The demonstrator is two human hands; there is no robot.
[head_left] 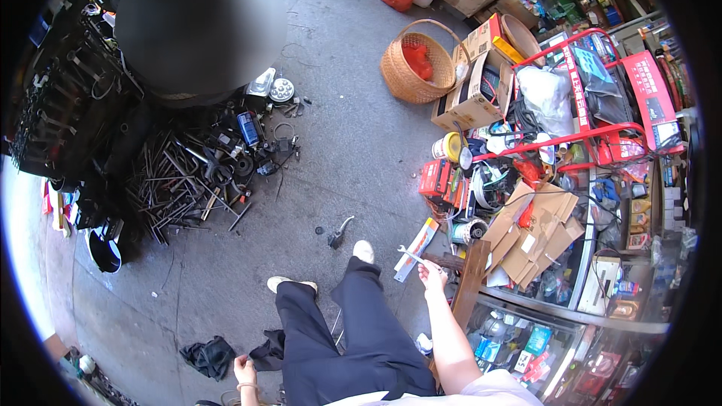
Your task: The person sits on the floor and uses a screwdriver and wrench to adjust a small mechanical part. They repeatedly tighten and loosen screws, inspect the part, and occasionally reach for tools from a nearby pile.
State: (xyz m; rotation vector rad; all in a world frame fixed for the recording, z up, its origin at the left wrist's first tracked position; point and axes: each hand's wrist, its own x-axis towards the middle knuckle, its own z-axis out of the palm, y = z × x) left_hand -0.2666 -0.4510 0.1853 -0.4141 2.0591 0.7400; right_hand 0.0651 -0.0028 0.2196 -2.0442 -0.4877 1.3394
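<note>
My right hand (432, 277) grips a silver wrench (411, 253) at waist height on the right, in front of a long white, blue and orange box (422, 234) and beside a wooden plank (471, 271). My left hand (243, 372) is low at the bottom, its fingers curled; whether anything is inside them is too small to tell. It is nearest to dark cloths (207, 357) on the floor. My trousered legs and light shoes show between my hands. A small black part with a silver stem (336, 239) lies on the floor beyond my feet.
At left lie metal rods and tools (188, 180) beside an open black tool case (68, 105), below a blurred dark area. Behind at right stand a wicker basket (406, 79) and cardboard boxes (459, 113). A cluttered glass counter (594, 319) with a red folded trolley (564, 143) lines the right.
</note>
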